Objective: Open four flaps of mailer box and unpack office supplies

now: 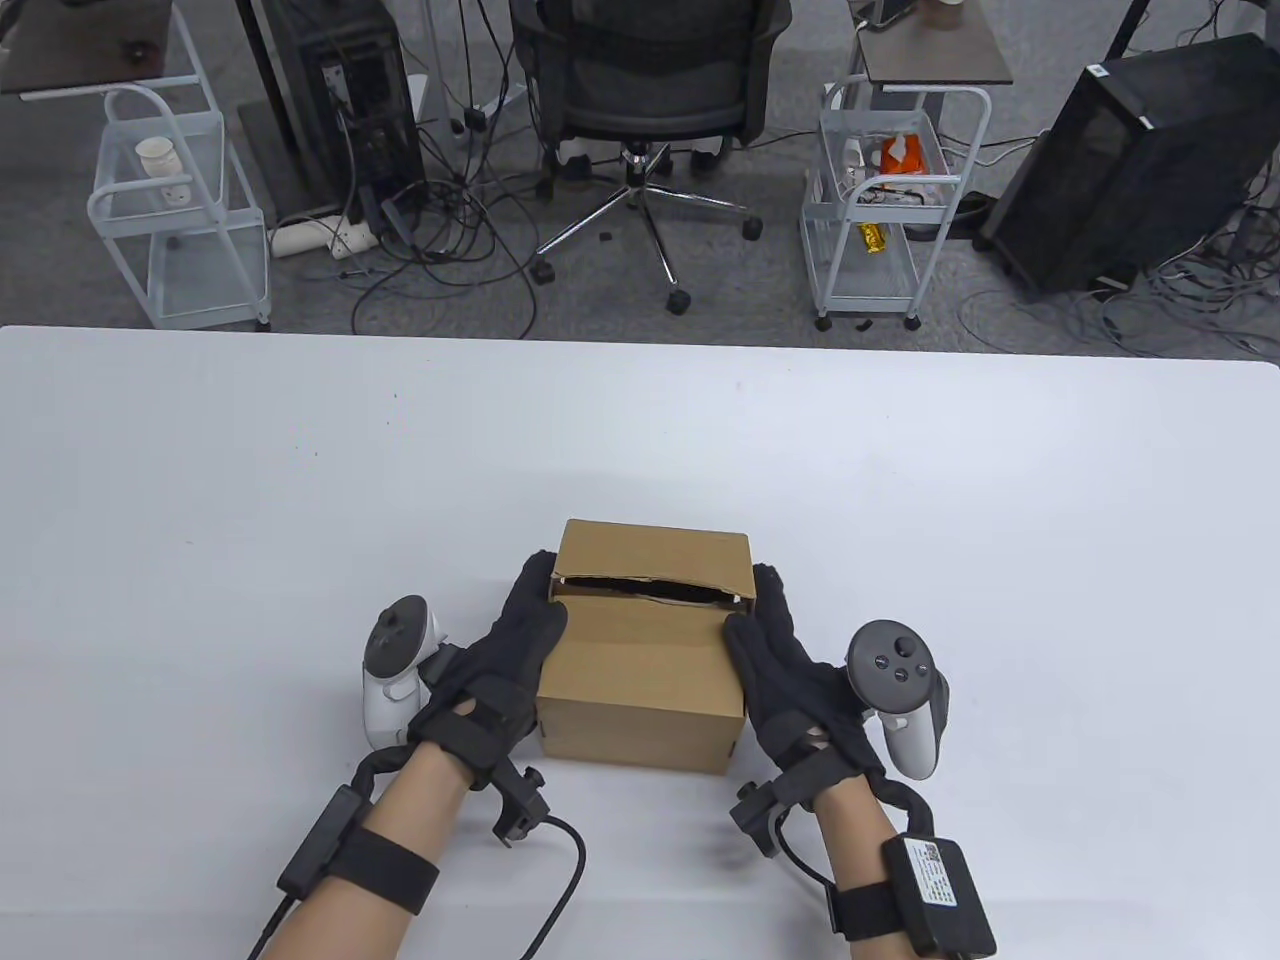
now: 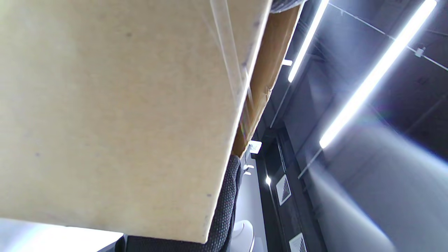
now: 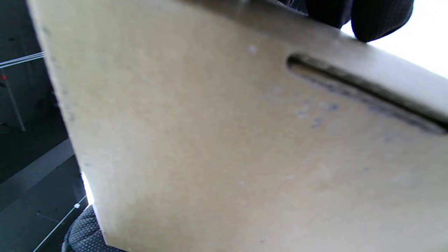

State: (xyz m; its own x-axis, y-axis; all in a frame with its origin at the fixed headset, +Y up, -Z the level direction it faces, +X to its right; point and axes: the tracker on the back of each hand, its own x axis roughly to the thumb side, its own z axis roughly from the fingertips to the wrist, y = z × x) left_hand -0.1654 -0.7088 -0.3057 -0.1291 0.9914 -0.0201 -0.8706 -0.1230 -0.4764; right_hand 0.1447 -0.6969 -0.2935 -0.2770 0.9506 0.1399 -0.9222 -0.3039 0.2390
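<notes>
Low-centre in the table view, you're working w/ the cardboard mailer box, which is sitting on the white table btwn your two gloved hands. Your left hand is pressing flat against the box's left side, fingers reaching up along that wall and the thumb lying over the near top flap's left edge. Your right hand is doing the same on the box's right side, fingers extended along the wall, thumb resting on the top near the right edge. Both hands are grasping the box by its sides, fingers extended rather than curled.

The top flaps are sitting nearly closed, w/ a dark gap running across the top btwn the far flap and the near one.

Left wrist view is showing mostly a tan cardboard wall, w/ a bit of dotted glove fabric at its lower edge. Right wrist view is filling w/ cardboard too, a slot cut in it at upper right, and dark fingertips hooking over the top edge.

Upper part of the table view: an office chair, two wire carts, and a PC tower at upper right.
</notes>
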